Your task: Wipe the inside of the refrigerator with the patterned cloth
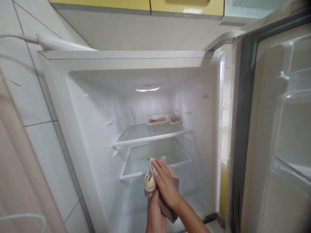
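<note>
A folded beige and grey-brown cloth [150, 183] is between my two hands, in front of the open fridge's lower glass shelf [155, 152]. My right hand [166, 183] lies over the cloth, its fingers together and pressing on it. Below, my left hand [155, 202] grips the cloth from underneath; its fingers are mostly hidden by the cloth and the right hand. A small pale tag [163, 159] sticks up beside the right fingertips. One tiny dark spot [148, 159] shows near the top of the cloth.
Two clear-wrapped food trays, a larger one [157, 120] and a smaller one [175, 119], stand at the back of the upper glass shelf [143, 132]. The fridge door [264, 129] hangs open at the right. Yellow cabinets [182, 7] are overhead, and a tiled wall [41, 94] is at the left.
</note>
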`<move>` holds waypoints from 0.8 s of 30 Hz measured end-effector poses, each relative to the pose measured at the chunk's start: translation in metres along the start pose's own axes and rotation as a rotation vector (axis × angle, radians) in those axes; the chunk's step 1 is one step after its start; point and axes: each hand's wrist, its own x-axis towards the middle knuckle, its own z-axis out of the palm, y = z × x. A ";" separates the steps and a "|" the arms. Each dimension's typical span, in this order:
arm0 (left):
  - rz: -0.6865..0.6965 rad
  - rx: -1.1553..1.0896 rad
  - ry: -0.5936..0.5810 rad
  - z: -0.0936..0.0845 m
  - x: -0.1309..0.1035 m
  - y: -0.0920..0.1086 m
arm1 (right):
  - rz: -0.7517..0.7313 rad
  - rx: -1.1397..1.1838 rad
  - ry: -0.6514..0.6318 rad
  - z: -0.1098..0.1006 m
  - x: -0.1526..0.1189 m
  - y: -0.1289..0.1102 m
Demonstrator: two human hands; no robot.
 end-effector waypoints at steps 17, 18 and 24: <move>0.666 0.797 0.088 0.005 -0.005 0.071 | 0.146 -0.190 0.436 -0.025 -0.057 0.183; 0.820 0.986 0.069 0.001 0.001 0.080 | 0.163 -0.221 0.429 -0.024 -0.066 0.196; 0.988 2.214 0.001 -0.020 0.040 0.104 | 0.252 -0.346 0.356 -0.021 -0.088 0.227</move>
